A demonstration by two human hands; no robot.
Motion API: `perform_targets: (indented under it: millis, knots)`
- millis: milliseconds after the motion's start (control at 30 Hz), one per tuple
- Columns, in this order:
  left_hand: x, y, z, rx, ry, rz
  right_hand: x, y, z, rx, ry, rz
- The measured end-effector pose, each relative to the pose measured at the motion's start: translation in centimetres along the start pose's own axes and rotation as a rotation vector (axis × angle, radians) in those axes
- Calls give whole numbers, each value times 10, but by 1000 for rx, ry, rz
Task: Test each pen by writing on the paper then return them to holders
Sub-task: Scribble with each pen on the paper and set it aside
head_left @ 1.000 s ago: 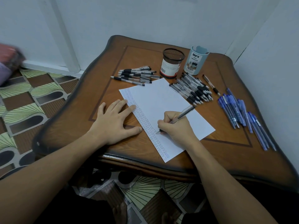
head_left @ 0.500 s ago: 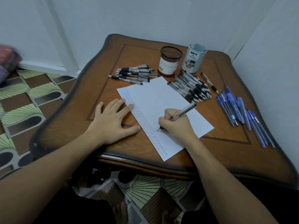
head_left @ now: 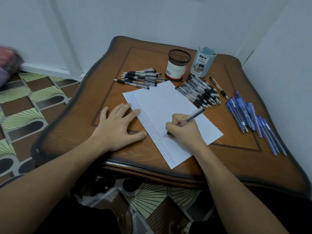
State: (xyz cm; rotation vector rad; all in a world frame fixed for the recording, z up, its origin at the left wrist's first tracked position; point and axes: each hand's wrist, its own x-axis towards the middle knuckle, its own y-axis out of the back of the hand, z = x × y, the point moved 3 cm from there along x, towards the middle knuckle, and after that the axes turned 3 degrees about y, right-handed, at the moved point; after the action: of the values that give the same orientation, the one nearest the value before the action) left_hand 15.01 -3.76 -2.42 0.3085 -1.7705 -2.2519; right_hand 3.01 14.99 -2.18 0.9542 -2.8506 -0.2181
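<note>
A white sheet of paper [head_left: 162, 105] lies on the brown table [head_left: 109, 68], with a column of small marks down its left edge. My right hand [head_left: 184, 130] grips a clear black pen [head_left: 192, 117], its tip on the paper beside the marks. My left hand [head_left: 118, 127] lies flat, fingers spread, pressing the paper's left edge. Behind the paper stand a black mesh holder [head_left: 178, 65] and a grey-blue holder [head_left: 202, 62]. Black pens lie in one pile at the back left [head_left: 140, 78] and another at the right [head_left: 200, 94]. Blue pens [head_left: 249, 119] lie further right.
A single brown pen [head_left: 218, 87] lies between the black and blue piles. White walls close in behind and to the right of the table. Patterned floor [head_left: 33, 102] shows at the left and below the table's front edge.
My right hand has moved the pen slightly along the marked column on the paper. The left hand has stayed pressed on the sheet.
</note>
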Motion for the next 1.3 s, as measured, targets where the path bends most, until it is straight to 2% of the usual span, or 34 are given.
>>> perform_targets:
  millis: [733,967,1167,1300]
  knots:
    - [-1,1,1,13,8,-3,-3,-5,2,-62,-14,-88]
    - [-1,1,1,14,9,-14,6,10,-6,236,-116,60]
    - [-1,2,1,32,7,-22,10,18,-14,541,-294,176]
    - [-2,2,1,36,12,-28,13,15,-20,314,-351,102]
